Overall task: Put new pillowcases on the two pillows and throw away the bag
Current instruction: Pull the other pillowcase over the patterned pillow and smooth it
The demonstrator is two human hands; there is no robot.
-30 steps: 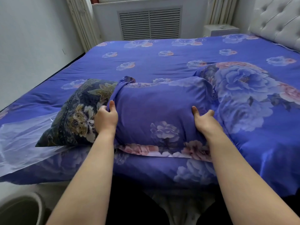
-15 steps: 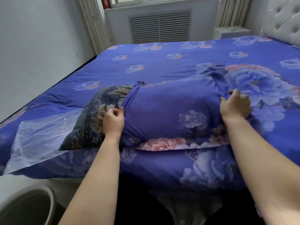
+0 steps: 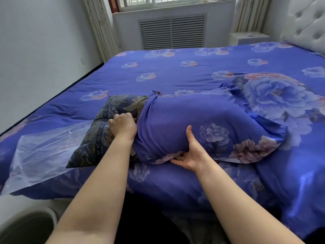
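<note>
Head view, 1 of 1. Landmark: pillow.

- Pillow (image 3: 105, 134), dark paisley: lies across near edge of bed (image 3: 175, 71). Long axis left-right; bare end points left, abt a third uncovered.
- Pillowcase (image 3: 202, 124), blue floral: over pillow's right part, open mouth facing left, slack closed end trailing right.
- Left hand (image 3: 123, 126): grip closed, at pillowcase mouth on pillow's top face. What it pinches, cannot tell; prob. the hem.
- Right hand (image 3: 191, 154): grip open, thumb up on front of case, fingers (image 3: 177, 158) tucked under near edge.
- Change: right hand has come from pillow's far right end to near edge at mid-length; left hand stays at the mouth. Reads as re-grip to drag case further left; 1st pillow not done.
- Plastic bag (image 3: 40, 154), clear: flat on bed, left of pillow, partly under its corner. Not yet binned.
- Bin (image 3: 26, 224), pale: on floor, below-left of pillow.
- Second pillow (image 3: 274, 97), large-flower print: right of and behind pillow; whether cased, cannot tell.
</note>
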